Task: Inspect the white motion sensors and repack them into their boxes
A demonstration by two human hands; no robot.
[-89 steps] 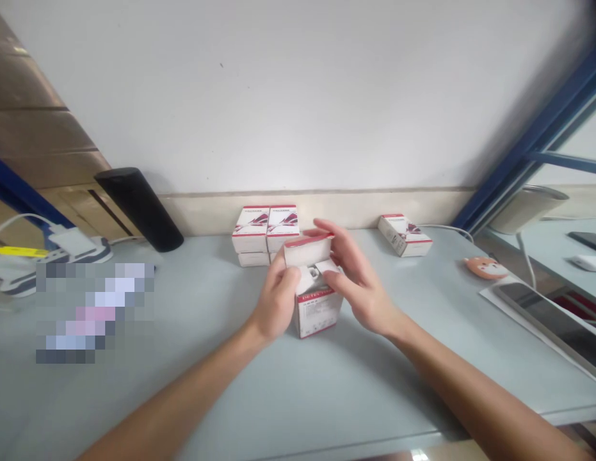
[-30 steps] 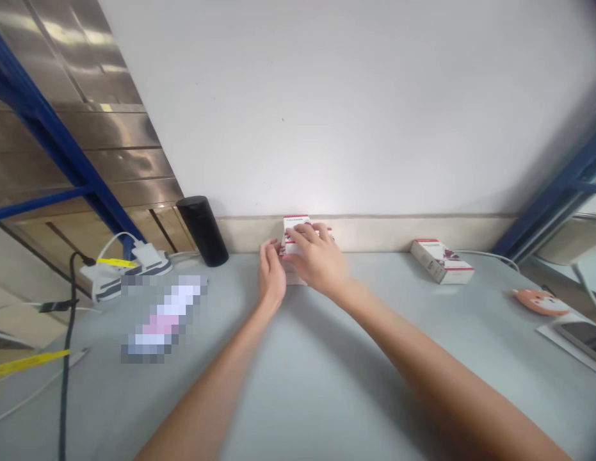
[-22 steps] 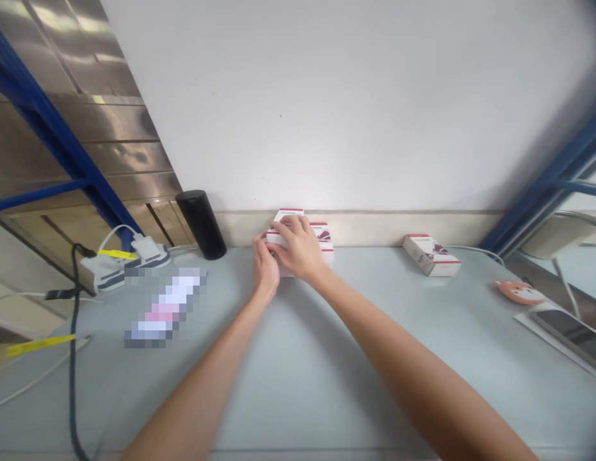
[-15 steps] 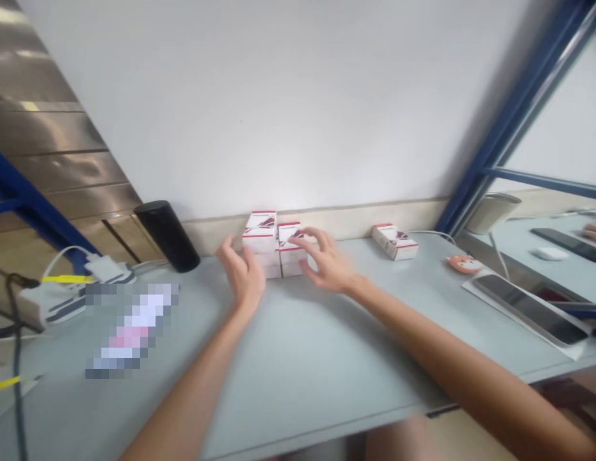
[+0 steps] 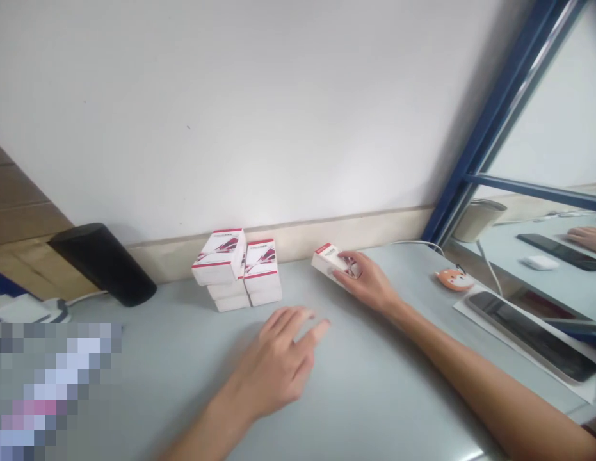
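Note:
A stack of small white-and-red boxes (image 5: 237, 269) stands against the wall at the back of the pale grey table (image 5: 365, 384). To its right lies a single white-and-red box (image 5: 326, 259), and my right hand (image 5: 367, 282) has its fingers wrapped over it. My left hand (image 5: 278, 362) hovers low over the table in front of the stack, fingers stretched out and holding nothing.
A black cylinder (image 5: 103, 262) stands at the back left. An orange animal-shaped object (image 5: 452, 279) and a dark tablet on paper (image 5: 531, 326) lie to the right. A blue frame post (image 5: 490, 115) rises at the right; another person's hand (image 5: 586, 237) shows beyond it.
Both hands left the stack, where they had set a box on top. My right hand went right onto the single box; my left hand drew back toward me.

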